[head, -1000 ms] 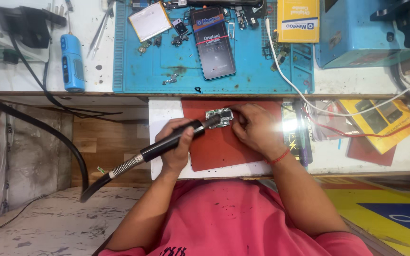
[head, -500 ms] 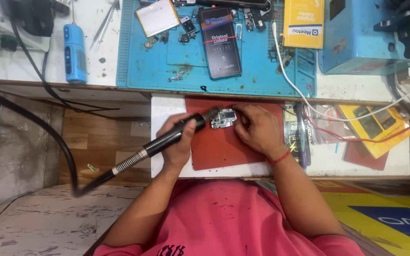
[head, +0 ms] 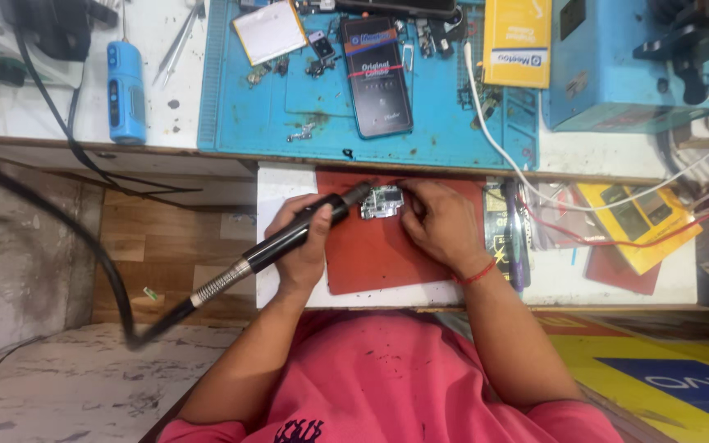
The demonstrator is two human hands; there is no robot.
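A small circuit board (head: 381, 202) lies on a red mat (head: 375, 250) on a pulled-out white shelf. My left hand (head: 301, 242) grips a black hot-air handle (head: 301, 231) with a thick hose trailing left; its metal nozzle tip points at the board's left edge. My right hand (head: 441, 223) rests on the mat to the right of the board, fingertips touching it and steadying it. A red thread is tied round my right wrist.
A blue work mat (head: 445, 123) above carries a phone (head: 377, 75), a white battery (head: 271, 31) and small parts. A blue cylindrical tool (head: 127, 92) and tweezers (head: 178, 41) lie left. A blue machine (head: 633, 66) stands right, a yellow meter (head: 638, 223) below it with wires.
The nozzle tip has slid from over the board to its left edge. The view has shifted slightly; both hands stay on the mat.
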